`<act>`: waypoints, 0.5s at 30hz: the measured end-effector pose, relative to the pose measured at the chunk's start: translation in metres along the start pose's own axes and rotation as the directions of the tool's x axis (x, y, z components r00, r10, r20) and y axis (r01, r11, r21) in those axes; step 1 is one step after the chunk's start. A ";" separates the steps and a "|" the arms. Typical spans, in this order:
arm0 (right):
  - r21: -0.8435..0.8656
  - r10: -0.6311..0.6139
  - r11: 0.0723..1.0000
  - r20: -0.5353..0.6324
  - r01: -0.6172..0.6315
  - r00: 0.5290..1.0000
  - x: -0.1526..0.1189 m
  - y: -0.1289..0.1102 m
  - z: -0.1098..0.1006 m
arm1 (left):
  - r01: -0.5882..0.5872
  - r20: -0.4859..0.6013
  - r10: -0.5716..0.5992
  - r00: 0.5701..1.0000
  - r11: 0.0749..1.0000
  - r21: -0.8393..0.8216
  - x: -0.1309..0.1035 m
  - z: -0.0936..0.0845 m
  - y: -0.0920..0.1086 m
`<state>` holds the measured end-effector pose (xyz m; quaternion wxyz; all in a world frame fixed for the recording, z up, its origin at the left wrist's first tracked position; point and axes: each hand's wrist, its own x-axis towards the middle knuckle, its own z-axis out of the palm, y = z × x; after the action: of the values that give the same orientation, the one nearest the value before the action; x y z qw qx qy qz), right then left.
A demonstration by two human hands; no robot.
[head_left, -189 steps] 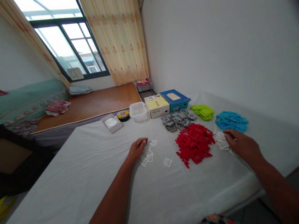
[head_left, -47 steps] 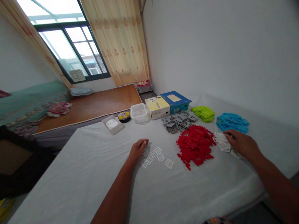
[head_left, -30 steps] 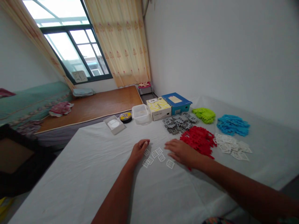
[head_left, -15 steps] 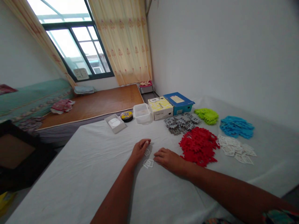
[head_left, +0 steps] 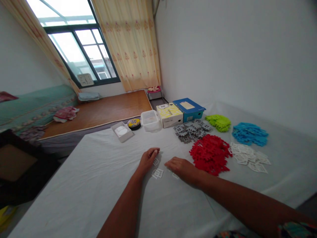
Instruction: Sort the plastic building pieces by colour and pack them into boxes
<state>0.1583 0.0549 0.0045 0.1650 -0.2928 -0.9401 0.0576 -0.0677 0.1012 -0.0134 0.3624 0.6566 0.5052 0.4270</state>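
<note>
My left hand (head_left: 148,160) rests on the white cloth with its fingers curled together; what they hold, if anything, is hidden. Beside it lies a white frame-like piece (head_left: 156,161), and nearer to me are overlapping white pieces (head_left: 158,173). My right hand (head_left: 180,166) is bent over the cloth, fingers closed and pointing left, its grip too small to make out. Part of another white piece (head_left: 175,176) shows just below it. Right of that hand is a heap of red pieces (head_left: 210,153), with a pile of white pieces (head_left: 249,157) farther right.
Grey pieces (head_left: 192,129), green pieces (head_left: 218,122) and blue pieces (head_left: 250,133) lie in piles behind. Along the far edge stand a white open box (head_left: 122,132), a round tin (head_left: 134,124), a clear container (head_left: 150,121), a yellow-white box (head_left: 169,114) and a blue box (head_left: 189,109).
My right hand has shifted slightly right and its fingers have drawn in. A white piece now shows beneath its near side. My left hand has stayed in place.
</note>
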 end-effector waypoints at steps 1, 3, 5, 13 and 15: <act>-0.005 0.024 1.000 -0.022 -0.024 0.999 -0.001 0.002 -0.004 | 0.004 0.002 -0.004 1.000 1.000 -0.005 0.000 0.000 0.000; -0.028 0.089 0.995 -0.095 -0.092 0.991 -0.007 0.010 -0.015 | 0.010 0.008 -0.010 1.000 1.000 -0.016 0.000 -0.001 -0.001; -0.031 0.174 0.982 -0.206 -0.184 0.963 -0.018 0.022 -0.030 | 0.013 0.015 -0.012 1.000 1.000 -0.024 0.000 -0.001 -0.003; -0.003 0.500 0.805 -0.537 -0.594 0.680 -0.123 0.100 -0.074 | 0.016 0.008 -0.016 1.000 1.000 -0.014 0.001 0.000 -0.007; -0.038 0.543 0.748 -0.539 -0.662 0.644 -0.155 0.118 -0.080 | 0.009 0.004 -0.009 1.000 1.000 0.001 0.001 0.000 -0.005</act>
<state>0.3685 0.0645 0.0125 0.3356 -0.6123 -0.7116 -0.0777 -0.0692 0.1036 -0.0178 0.3651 0.6551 0.5077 0.4240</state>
